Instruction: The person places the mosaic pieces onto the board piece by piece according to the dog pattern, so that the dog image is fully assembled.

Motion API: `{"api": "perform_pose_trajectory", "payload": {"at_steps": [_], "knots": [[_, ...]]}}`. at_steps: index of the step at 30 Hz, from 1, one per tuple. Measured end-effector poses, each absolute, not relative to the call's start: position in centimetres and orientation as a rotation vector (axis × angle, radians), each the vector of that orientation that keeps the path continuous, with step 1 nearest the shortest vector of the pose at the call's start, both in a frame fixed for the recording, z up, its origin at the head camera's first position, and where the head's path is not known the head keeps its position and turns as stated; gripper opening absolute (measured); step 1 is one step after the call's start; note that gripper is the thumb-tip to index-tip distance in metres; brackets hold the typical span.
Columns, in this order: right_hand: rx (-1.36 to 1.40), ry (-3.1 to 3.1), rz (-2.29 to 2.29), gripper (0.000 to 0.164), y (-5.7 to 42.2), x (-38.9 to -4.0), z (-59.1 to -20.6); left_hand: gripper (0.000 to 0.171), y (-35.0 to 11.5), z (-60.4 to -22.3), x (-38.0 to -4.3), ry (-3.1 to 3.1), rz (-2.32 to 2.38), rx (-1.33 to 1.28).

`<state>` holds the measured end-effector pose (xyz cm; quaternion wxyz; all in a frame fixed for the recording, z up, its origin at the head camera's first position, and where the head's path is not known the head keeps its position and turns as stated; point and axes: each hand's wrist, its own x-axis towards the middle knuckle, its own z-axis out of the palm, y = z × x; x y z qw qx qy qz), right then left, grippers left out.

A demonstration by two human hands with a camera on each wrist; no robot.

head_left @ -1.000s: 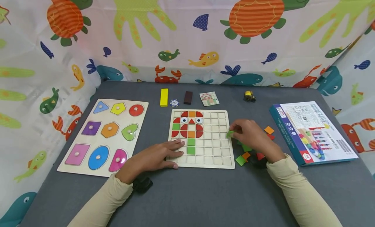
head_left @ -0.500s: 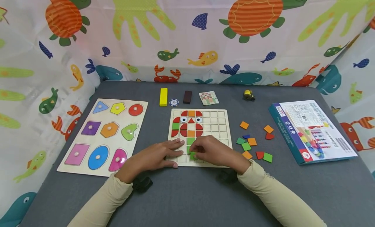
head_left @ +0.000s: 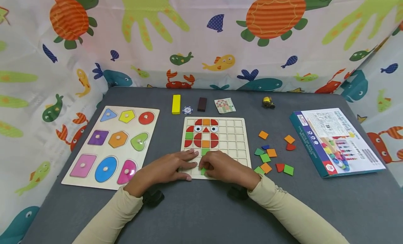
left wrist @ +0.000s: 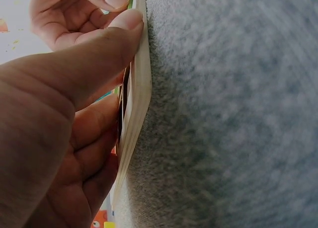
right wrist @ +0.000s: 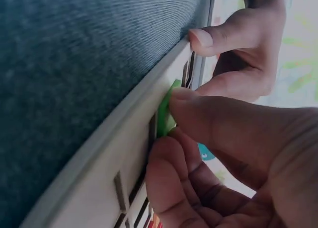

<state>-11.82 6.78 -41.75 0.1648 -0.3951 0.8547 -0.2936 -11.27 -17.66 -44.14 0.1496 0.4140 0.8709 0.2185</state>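
Note:
A wooden grid board (head_left: pixel 231 160) lies on the table, with red, orange, green and eye-printed tiles set in its left part as an owl-like face (head_left: pixel 206 133). My left hand (head_left: pixel 171 167) rests on the board's near left corner, fingers spread and thumb at the front edge. My right hand (head_left: pixel 225 167) is low over the bottom row, its thumb and fingers pinching a green square tile (right wrist: pixel 167 109). In the right wrist view that tile stands slightly tilted at its cell. Above it in the column shows another green tile (head_left: pixel 205 152), partly covered by the right hand.
Loose tiles (head_left: pixel 271 153) lie right of the board, before a boxed game (head_left: pixel 338 142). A peg shape puzzle (head_left: pixel 110 146) lies left. Along the back are a yellow block (head_left: pixel 176 104), a chip (head_left: pixel 187 110), a dark block (head_left: pixel 202 104), a picture card (head_left: pixel 225 105) and a toy vehicle (head_left: pixel 268 103).
My right hand has come from the board's right edge to its bottom row, carrying the green tile, then shifted slightly left and settled lower over the cell. The left hand has stayed put.

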Motion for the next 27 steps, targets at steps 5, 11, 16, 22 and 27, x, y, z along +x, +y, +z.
{"api": "perform_pose_trajectory", "payload": {"at_steps": [5,11,16,22,27], "knots": [[-1.031,2.454,-0.896,0.015,8.3,-12.6,-41.3,0.056,-17.7,-44.2,-11.1,2.503,0.636,1.192],[-0.773,2.631,-0.935,0.017,13.6,-14.9,-40.6,0.057,-17.6,-44.2,-11.0,2.493,0.636,1.179],[-0.502,2.702,-0.863,0.027,17.7,-16.9,-40.4,0.058,-17.7,-44.1,-11.0,2.505,0.620,1.183],[-0.271,2.718,-0.716,0.039,20.8,-18.8,-40.7,0.058,-17.7,-44.2,-11.1,2.507,0.638,1.187],[-0.244,2.754,-0.670,0.034,21.6,-19.1,-41.6,0.058,-17.6,-44.1,-11.1,2.499,0.636,1.167]]}}
